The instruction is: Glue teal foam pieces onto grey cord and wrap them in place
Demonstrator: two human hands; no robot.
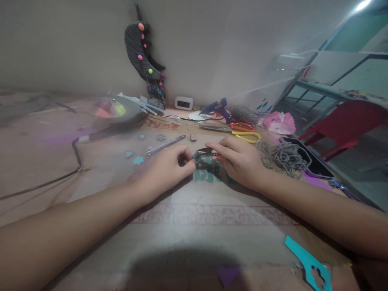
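My left hand is curled, its fingertips pinching a small dark teal piece on the cardboard sheet. My right hand holds small black thread snips at that piece, fingers closed round them. The two hands meet at the middle of the work surface. A tangle of grey yarn lies just right of my right hand. A grey pen lies just beyond my left hand.
Orange and yellow scissors, a blue glue gun, a small white clock and a black feathered ornament stand further back. A clear bowl is at left, a teal foam cut-out near right, a red chair beyond.
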